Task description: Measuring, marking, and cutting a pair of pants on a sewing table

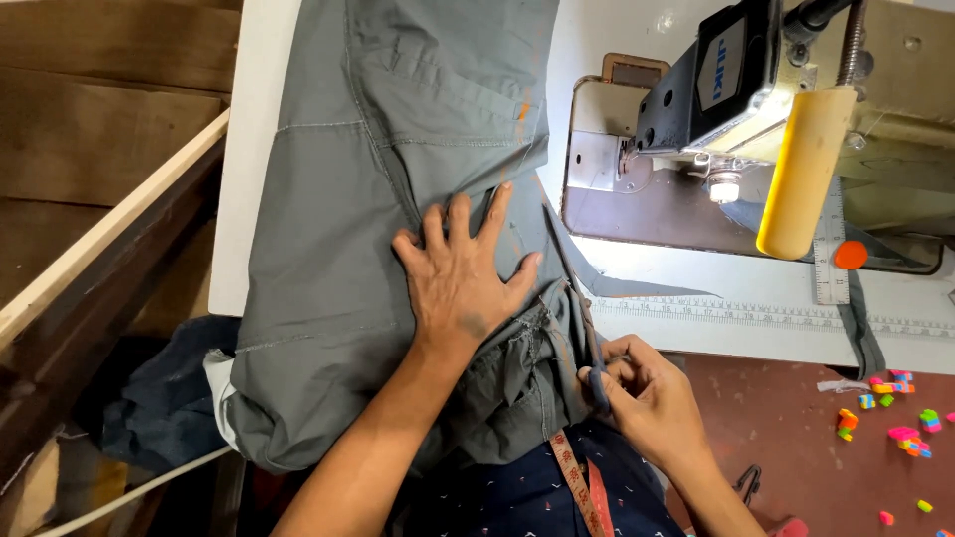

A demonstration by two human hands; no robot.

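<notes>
Left hand (460, 283) flat, fingers spread, pressing grey trousers (368, 229) on white surface (244, 159). Right hand (647, 398) closed around scissors (582, 313) at cloth edge. Soft, light, floppy cloth, probably; best held flat near cut.

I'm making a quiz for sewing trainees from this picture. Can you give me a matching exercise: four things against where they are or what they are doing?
Things:
1. left hand
2. right hand
3. yellow cylinder
4. coloured bits

Places or states:
A. scattered on the reddish surface at lower right
B. pressed flat, fingers spread, on the grey garment
C. on the sewing machine head
D. gripping the scissors at the cloth's edge

Pairs: 1-B, 2-D, 3-C, 4-A
</notes>
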